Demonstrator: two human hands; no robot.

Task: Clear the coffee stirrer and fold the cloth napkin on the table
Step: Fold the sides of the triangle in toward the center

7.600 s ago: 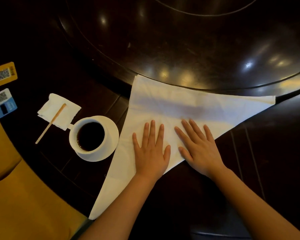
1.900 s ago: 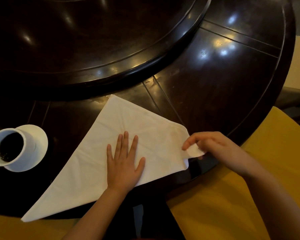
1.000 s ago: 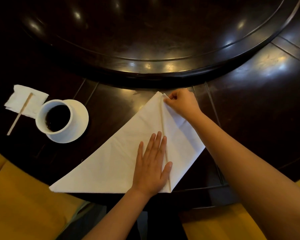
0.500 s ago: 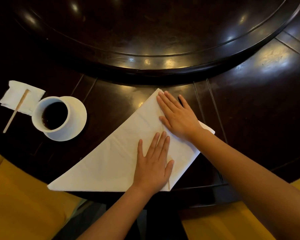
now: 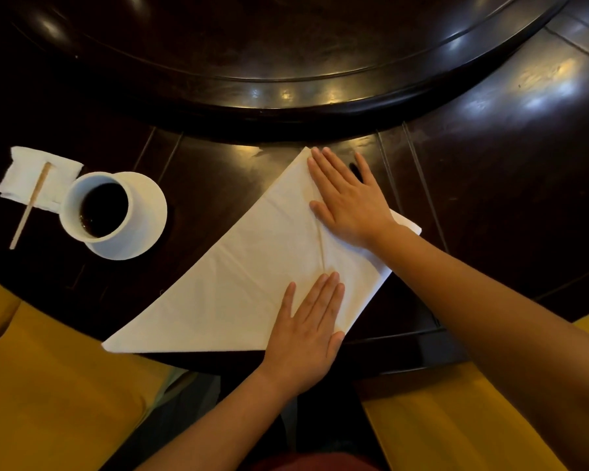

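Note:
A white cloth napkin (image 5: 238, 283) lies folded on the dark table, its right corner turned over onto the middle, with a crease running down it. My right hand (image 5: 347, 198) rests flat on the folded flap near the top point. My left hand (image 5: 308, 329) lies flat on the napkin's lower edge, fingers apart. Neither hand holds anything. At the far left, a wooden coffee stirrer (image 5: 31, 203) lies across a small white paper napkin (image 5: 24, 175).
A white cup of dark coffee (image 5: 99, 207) stands on a white saucer (image 5: 150, 212) beside the stirrer. A raised round turntable (image 5: 286, 100) fills the back of the table. Yellow seat cushions (image 5: 48, 385) sit below the table edge on both sides.
My right hand carried the napkin's right corner over to the top point, let it go and pressed flat on the flap. My left hand stayed pressed on the napkin.

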